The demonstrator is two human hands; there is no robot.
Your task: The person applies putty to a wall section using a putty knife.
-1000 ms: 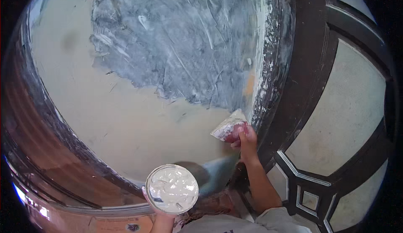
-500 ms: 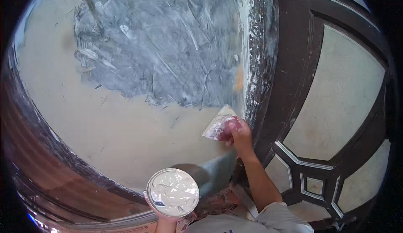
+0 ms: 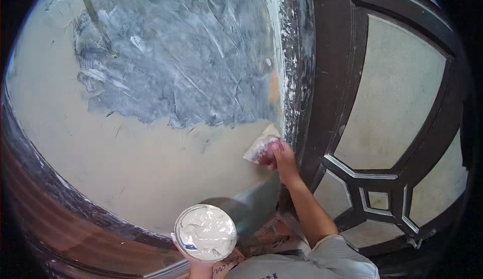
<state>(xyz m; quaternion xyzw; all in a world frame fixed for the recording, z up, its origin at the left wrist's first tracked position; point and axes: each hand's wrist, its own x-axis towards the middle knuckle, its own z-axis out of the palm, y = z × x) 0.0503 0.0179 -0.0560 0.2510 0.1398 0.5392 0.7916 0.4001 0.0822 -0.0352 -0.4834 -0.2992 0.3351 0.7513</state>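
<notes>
My right hand (image 3: pixel 285 159) grips a broad, triangular putty knife (image 3: pixel 260 151), its reddish blade smeared with white paste. The blade rests against the wall panel (image 3: pixel 166 173), near its right edge and just below the grey patch. At the bottom centre my left hand (image 3: pixel 188 256) holds up a round tub of off-white filler (image 3: pixel 207 231) from below, its fingers mostly hidden by the tub. A cream coat covers the lower and left parts of the panel. Above it lies a rough blue-grey area (image 3: pixel 171 53) with ridges and scrape marks.
A dark frame strip (image 3: pixel 294 53) flecked with white paint borders the panel on the right. Beyond it stands a dark brown panelled door (image 3: pixel 332 93) with pale insets. Brown wood trim (image 3: pixel 85 218) curves along the lower left. Printed cardboard (image 3: pixel 269 239) lies below.
The view has shifted, so the wall and door sit further left. My right hand and the putty knife are slightly nearer the dark frame strip. Both hands keep their hold.
</notes>
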